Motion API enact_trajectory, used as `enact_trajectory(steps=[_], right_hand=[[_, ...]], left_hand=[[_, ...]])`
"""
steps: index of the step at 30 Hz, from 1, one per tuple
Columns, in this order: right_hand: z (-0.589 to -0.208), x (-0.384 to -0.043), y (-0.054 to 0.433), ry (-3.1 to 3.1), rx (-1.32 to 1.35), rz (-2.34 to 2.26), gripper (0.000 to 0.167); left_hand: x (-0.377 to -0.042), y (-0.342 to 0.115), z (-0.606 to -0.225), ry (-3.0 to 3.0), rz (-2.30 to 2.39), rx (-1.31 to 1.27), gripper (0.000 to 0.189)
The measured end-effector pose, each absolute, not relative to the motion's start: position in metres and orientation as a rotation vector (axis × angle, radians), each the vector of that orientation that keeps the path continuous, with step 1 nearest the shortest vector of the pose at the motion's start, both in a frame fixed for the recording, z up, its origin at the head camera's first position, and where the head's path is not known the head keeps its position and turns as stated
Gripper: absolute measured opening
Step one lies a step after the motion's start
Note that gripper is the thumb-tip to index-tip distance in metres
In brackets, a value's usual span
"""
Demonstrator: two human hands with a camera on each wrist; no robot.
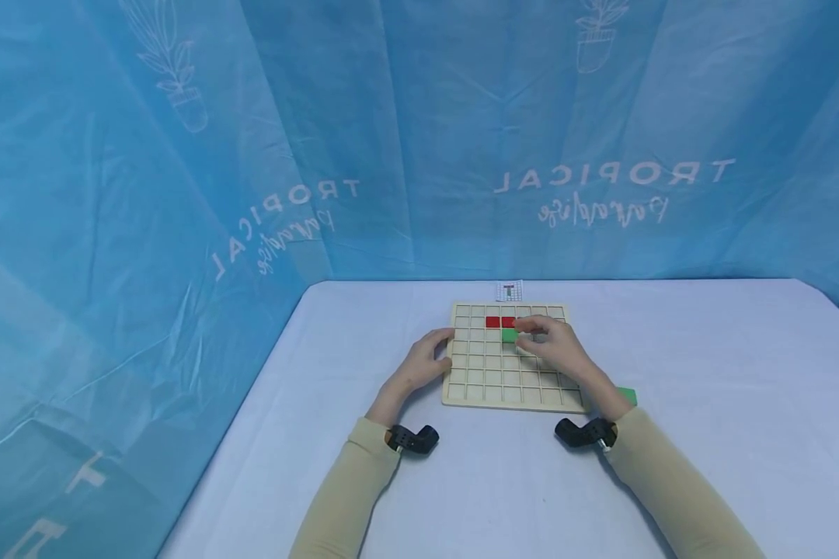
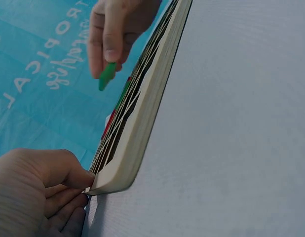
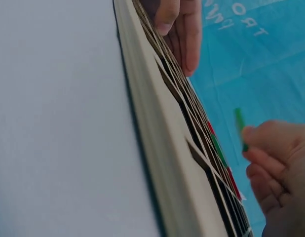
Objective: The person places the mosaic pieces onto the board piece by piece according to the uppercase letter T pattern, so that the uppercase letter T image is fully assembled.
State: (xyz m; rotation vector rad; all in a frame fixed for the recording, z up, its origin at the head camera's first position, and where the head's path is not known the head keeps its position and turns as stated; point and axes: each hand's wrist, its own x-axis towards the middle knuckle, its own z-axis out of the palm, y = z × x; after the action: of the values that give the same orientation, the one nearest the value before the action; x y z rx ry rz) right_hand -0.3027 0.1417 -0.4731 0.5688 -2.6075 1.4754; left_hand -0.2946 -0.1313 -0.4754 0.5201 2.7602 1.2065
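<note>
A wooden grid board (image 1: pixel 475 376) lies on the table with red tiles (image 1: pixel 492 321) in an upper row and a green tile (image 1: pixel 508 335) in the row below. At the board's left edge, my left hand (image 1: pixel 426 359) grips the rim, thumb on top and fingers along the side, as the left wrist view shows. My right hand (image 1: pixel 555 345) is over the board's right half, pinching another green tile (image 2: pixel 107 76) between thumb and fingers. In the right wrist view this held tile (image 3: pixel 240 121) is raised above the grid. The right hand hides part of the upper rows in the head view.
Just behind the board lies a small card (image 1: pixel 509 291) printed with a grid and a coloured pattern. Something green (image 1: pixel 628 395) shows beside my right forearm, partly covered by it. A white cloth (image 1: pixel 489 489) covers the table, and blue curtains (image 1: pixel 447 140) hang at the back and left.
</note>
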Motion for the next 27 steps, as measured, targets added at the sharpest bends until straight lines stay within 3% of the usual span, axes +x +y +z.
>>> enact_trajectory(steps=[27], right_hand=[[-0.481,-0.302,0.138,-2.622,0.694,1.311,0.029]], left_hand=[[-0.295,-0.132,-0.475,2.777,1.205,0.567,0.061]])
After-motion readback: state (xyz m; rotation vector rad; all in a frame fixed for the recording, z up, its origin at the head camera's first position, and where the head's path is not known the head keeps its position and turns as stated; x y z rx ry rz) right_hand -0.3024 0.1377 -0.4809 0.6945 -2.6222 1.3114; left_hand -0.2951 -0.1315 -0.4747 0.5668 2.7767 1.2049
